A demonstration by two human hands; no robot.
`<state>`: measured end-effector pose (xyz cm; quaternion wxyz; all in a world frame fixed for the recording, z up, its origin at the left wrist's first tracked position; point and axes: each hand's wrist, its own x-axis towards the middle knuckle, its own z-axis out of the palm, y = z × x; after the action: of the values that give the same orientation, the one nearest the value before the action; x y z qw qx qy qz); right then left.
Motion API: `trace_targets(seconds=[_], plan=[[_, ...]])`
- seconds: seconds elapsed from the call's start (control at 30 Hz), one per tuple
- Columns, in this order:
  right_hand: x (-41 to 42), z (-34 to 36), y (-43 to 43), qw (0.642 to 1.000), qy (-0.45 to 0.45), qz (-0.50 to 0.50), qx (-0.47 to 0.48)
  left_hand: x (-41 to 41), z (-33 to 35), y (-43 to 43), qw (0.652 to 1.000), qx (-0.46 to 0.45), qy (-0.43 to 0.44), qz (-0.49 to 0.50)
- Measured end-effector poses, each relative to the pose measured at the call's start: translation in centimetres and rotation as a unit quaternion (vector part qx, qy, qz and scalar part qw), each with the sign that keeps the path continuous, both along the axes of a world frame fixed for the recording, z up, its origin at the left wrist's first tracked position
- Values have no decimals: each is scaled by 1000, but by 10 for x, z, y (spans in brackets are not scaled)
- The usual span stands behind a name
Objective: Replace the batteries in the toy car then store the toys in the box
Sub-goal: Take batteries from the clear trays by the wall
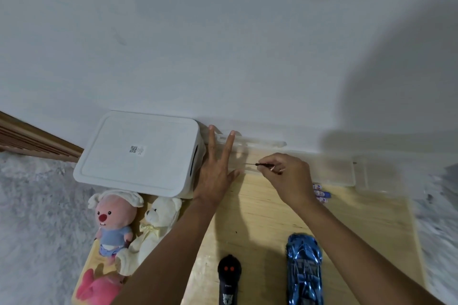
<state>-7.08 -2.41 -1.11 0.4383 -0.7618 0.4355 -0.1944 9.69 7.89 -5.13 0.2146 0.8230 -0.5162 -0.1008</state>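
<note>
Biggest thing on the wooden board (260, 218) is the white box (138, 153), lid on, pushed back vs the wall at the far left corner; still closed, so storing hasn't begun. Just in front of it lie the plush toys: pink-faced doll (112, 223), cream bear (153, 228) and a pink plush (99, 288) at the near edge, grouped beside the box, prob. so they can go in together later.

Toy car (304, 270), blue, sits on its wheels at the near right, untouched; black remote (229, 280) just left of it. A clear plastic case (250, 156) lies along the wall to the right of the box (blurred, contents can't be read).

Left hand (215, 168) is flat, fingers spread apart, pressing down on the case's left end and gripping nothing; looks like it's steadying the case. Right hand (285, 176) is pinched together on a small screwdriver (262, 164), thin tip pointing left over the case, likely the tool for the car's battery cover. Spare batteries (322, 194) lie just beyond the right wrist, w/in easy reach.
</note>
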Motion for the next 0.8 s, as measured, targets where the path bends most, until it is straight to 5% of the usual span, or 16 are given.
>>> trace_targets(seconds=[0.17,0.5,0.8], plan=[[-13,20,-2,968,-130,-111,186,-1,-3,1,1000,-3,-1,-1],[-18,31,-19,950,-176,-70,246,-4,3,4,1000,19,-21,1],[-3,33,-18,997,28,-36,-57,-9,2,4,995,59,-68,30]])
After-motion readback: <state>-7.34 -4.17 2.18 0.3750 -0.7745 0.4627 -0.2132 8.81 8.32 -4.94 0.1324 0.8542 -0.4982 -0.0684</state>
